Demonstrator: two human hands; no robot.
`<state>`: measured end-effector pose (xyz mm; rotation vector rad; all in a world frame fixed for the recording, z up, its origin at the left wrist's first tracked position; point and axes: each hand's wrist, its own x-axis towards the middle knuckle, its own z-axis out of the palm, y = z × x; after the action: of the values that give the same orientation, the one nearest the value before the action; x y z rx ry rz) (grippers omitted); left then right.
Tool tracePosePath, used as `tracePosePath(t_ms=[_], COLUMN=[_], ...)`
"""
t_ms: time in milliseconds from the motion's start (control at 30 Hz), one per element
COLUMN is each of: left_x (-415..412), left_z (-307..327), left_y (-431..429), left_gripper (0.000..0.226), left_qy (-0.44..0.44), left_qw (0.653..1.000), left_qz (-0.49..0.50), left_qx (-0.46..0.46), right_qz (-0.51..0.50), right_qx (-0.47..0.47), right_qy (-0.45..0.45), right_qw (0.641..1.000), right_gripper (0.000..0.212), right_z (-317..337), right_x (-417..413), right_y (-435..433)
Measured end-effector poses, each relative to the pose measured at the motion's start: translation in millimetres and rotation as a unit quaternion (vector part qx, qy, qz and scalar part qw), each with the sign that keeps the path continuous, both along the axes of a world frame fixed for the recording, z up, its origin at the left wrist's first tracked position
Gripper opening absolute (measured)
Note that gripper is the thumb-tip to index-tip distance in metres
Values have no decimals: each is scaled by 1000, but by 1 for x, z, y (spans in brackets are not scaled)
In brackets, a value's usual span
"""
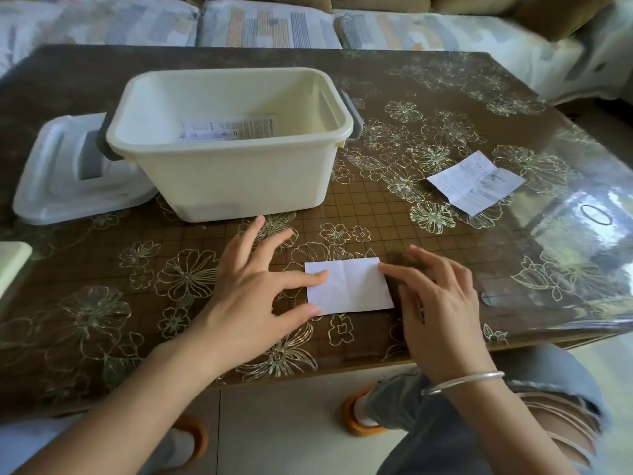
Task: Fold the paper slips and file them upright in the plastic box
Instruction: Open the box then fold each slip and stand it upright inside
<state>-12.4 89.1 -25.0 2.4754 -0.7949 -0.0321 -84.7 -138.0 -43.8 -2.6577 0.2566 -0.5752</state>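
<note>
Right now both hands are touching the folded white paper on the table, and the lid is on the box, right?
Almost. The lid is off: it lies on the table to the left of the open plastic box, as the head view shows. The left hand and right hand do touch the folded white paper on the table.

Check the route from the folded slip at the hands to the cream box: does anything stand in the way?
Nothing visible does. Bare table lies between the folded slip and the box, whose top is open; its lid sits to the left, the other slip off right.
</note>
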Motion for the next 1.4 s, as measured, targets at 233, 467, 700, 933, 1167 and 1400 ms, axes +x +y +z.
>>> tracePosePath(t_ms=[233, 467, 700, 933, 1167, 1400], left_x=[-6, -9, -1, 0, -3, -6], left_z=[-1, -10, -7, -1, -2, 1], left_y=[-18, -19, -5, -9, 0, 8], left_gripper=[38, 38, 39, 48, 49, 29], left_qy=[-60, -79, -26, -28, -9, -170], left_qw=[998, 996, 999, 1000, 998, 982], left_qz=[27, 38, -22, -10, -32, -54], left_qx=[14, -1, 22, -6, -58, -62], right_qz=[77, 85, 185, 337, 258, 213], right_qx=[-94, -72, -73, -312, -299, -14], right_qy=[-9, 20, 54, -92, -147, -113], right_qw=[993, 994, 978, 883, 907, 970], right_gripper=[26, 22, 28, 11, 10, 15], right_z=[19, 8, 26, 34, 26, 23], right_x=[5, 6, 17, 24, 9, 2], right_y=[32, 34, 17, 19, 24, 25])
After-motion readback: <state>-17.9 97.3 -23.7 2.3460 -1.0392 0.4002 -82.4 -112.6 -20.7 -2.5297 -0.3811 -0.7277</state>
